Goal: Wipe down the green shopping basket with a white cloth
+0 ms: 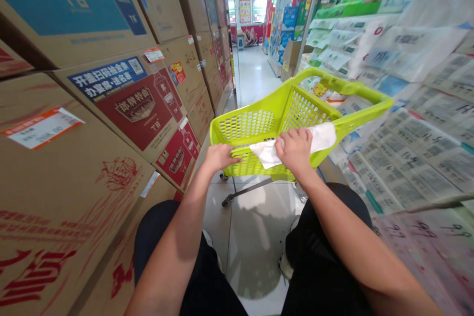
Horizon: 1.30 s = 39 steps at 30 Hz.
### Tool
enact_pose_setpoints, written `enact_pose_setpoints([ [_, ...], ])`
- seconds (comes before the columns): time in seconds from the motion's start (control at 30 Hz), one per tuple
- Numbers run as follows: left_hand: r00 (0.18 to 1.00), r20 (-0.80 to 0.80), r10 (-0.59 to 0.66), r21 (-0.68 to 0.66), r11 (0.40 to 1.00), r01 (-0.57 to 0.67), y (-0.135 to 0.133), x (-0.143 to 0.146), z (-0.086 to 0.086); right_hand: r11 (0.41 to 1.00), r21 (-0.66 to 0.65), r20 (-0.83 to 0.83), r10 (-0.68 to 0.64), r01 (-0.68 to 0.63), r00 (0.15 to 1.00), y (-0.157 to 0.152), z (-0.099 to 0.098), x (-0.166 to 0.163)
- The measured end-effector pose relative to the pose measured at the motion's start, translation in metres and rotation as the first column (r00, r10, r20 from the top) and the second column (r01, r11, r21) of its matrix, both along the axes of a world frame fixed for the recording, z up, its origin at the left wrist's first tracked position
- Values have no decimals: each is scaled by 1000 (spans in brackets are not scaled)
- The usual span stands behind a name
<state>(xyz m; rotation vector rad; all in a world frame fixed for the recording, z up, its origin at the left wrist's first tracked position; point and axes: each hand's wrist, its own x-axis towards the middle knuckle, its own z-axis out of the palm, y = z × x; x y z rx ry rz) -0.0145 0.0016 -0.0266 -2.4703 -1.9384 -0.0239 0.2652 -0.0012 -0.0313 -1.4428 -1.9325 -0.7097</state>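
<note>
A lime-green shopping cart (252,121) with a perforated plastic basket stands crosswise in front of me, its handle to the right. My left hand (222,157) grips the near left corner of its rim, fingers curled over the edge. My right hand (295,149) is closed on a white cloth (322,137) and presses it against the cart's near rim. The cloth drapes along the rim on both sides of that hand; whether it is fabric or paper I cannot tell. The palm side of the right hand is hidden.
Stacked cardboard cartons (126,103) with price tags line the left side. Packs of tissue paper (418,143) are piled along the right. A metal post (309,19) rises behind the cart. The tiled aisle (255,74) runs ahead, with a blue stool (240,42) at its far end.
</note>
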Motion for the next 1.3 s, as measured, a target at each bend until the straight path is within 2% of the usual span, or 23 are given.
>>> enact_pose_setpoints([
  [0.07,1000,1,-9,2,1000,9,-1,-1,0,996,-44,38,77,-75,996,-7,-3,-13],
  [0.13,1000,3,-13,-3,1000,13,-1,-4,0,995,-58,35,81,-79,996,-5,0,-5],
  [0.27,1000,9,-11,-12,1000,11,1,-8,1,994,13,-85,-103,104,991,16,15,50],
  [0.33,1000,-2,-6,-6,1000,6,1,-6,0,990,9,-109,-136,138,985,22,19,66],
  [0.4,1000,-13,-8,0,1000,8,2,-3,-1,992,-8,-83,-127,127,988,19,17,61],
  [0.47,1000,-13,-16,-1,1000,16,2,0,-2,997,-23,-25,-78,77,997,8,10,36],
  [0.6,999,-2,-35,10,999,35,0,2,-2,993,-74,47,97,-93,994,-13,-3,-14],
  [0.67,999,5,-37,8,999,37,0,0,0,992,-77,26,102,-99,994,-11,-2,-12],
  [0.8,1000,12,-12,-21,1000,13,1,-4,3,996,-2,-88,-85,85,993,10,10,34],
  [0.87,1000,7,-8,-16,1000,8,1,-4,3,993,12,-92,-119,120,989,15,12,49],
  [0.93,1000,-4,-7,-4,1000,7,1,-2,1,995,13,-67,-94,95,993,12,9,43],
  [1.13,1000,-16,-15,25,1000,15,-1,0,-4,987,-76,42,146,-143,988,-12,-10,-22],
  [1.2,1000,-8,-8,19,1000,8,-1,-1,-3,983,-87,52,169,-165,984,-9,-10,-19],
  [1.3,1000,3,-4,-4,1000,4,1,-4,0,990,-69,38,122,-119,992,4,-2,13],
])
